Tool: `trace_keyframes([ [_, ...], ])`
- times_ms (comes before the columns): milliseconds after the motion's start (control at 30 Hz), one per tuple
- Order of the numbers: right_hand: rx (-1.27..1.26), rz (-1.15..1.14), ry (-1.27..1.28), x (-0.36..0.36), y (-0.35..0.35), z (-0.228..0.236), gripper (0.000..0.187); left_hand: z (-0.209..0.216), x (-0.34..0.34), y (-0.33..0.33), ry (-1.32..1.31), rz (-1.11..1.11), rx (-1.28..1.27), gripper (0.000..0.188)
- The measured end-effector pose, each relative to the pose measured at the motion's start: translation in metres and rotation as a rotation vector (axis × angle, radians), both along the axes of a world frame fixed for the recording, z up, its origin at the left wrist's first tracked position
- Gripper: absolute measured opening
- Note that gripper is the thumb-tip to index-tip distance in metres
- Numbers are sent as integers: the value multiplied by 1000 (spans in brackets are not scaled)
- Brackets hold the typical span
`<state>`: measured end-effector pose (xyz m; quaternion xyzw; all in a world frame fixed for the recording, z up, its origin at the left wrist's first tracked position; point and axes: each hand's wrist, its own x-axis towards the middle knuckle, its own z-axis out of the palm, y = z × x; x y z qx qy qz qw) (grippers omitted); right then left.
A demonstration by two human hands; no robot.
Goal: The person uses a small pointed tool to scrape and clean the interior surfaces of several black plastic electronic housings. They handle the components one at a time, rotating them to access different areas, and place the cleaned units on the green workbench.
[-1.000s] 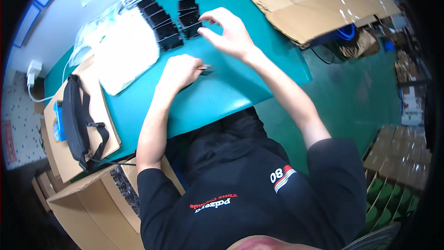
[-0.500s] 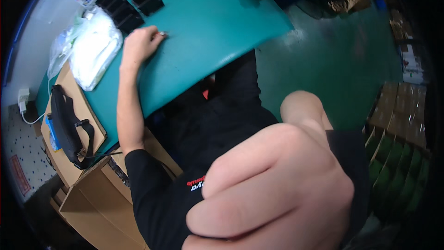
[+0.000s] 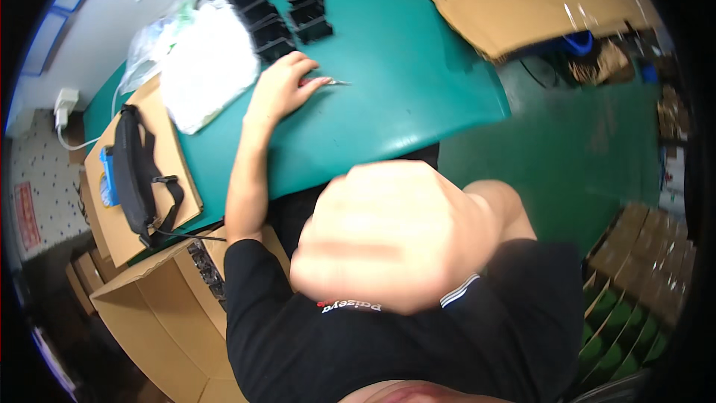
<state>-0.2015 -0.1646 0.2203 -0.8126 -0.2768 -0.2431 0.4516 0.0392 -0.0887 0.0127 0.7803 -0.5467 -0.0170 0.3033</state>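
Over the green table (image 3: 380, 104), my left hand (image 3: 280, 89) rests beside the black blocks, its fingers closed on a small pointed metal tool (image 3: 337, 82) with a bit of red near the fingers. The tool's exact kind is too small to make out. Close to the camera, my right hand (image 3: 395, 231) is raised in front of my chest. It is blurred but looks curled like a fist, and its inner side is hidden. Two rows of black blocks (image 3: 262, 21) stand just beyond the left hand. A white plastic bag (image 3: 209, 67) lies left of it.
A black waist bag (image 3: 136, 172) lies on a flat cardboard sheet (image 3: 108, 235) at the left. An open cardboard box (image 3: 160, 321) stands below the table. Another large carton (image 3: 522, 0) is at the far right corner. Divided cartons (image 3: 619, 313) stand on the floor at right.
The view has shifted, so the table and left arm appear farther right. More of the tool shows past my left fingers. My right hand has moved away from the camera, toward the table.
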Motion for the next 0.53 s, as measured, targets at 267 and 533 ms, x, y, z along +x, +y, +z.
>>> trace_keyframes([
  [267,-49,-260,316,80,-35,-104,13,35,31,30,-22,760,84,11],
  [533,-144,-319,448,112,-40,-166,9,-3,75,65,-399,824,159,25],
])
